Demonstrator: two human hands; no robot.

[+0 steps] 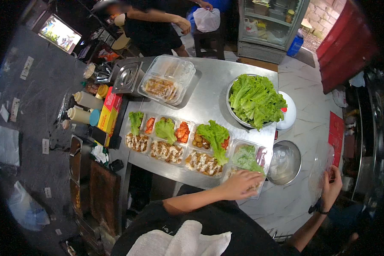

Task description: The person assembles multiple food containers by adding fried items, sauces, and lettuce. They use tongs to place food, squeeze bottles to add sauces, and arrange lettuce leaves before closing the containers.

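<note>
Four clear takeaway containers stand in a row on the steel table. The rightmost container (246, 149) looks hazy over its green lettuce, perhaps under clear plastic; my left hand (242, 185) lies across its near part, fingers stretched, palm hidden. Beside it, an uncovered container (204, 164) holds a lettuce leaf (215, 138) over the fillings and sauced food in front. Two more containers (166, 152) (137, 143) hold sauced food, lettuce and red pickled vegetables. Out to the right, my right hand (332, 187) grips a clear plastic lid (321, 170) by its edge.
A bowl of lettuce (256, 102) stands at the back right, near stacked clear containers (168, 81). A steel bowl (286, 162) sits below the table's right edge. Sauce bottles (87, 100) and a red-yellow box (110, 111) line the left. Another person (158, 25) stands beyond.
</note>
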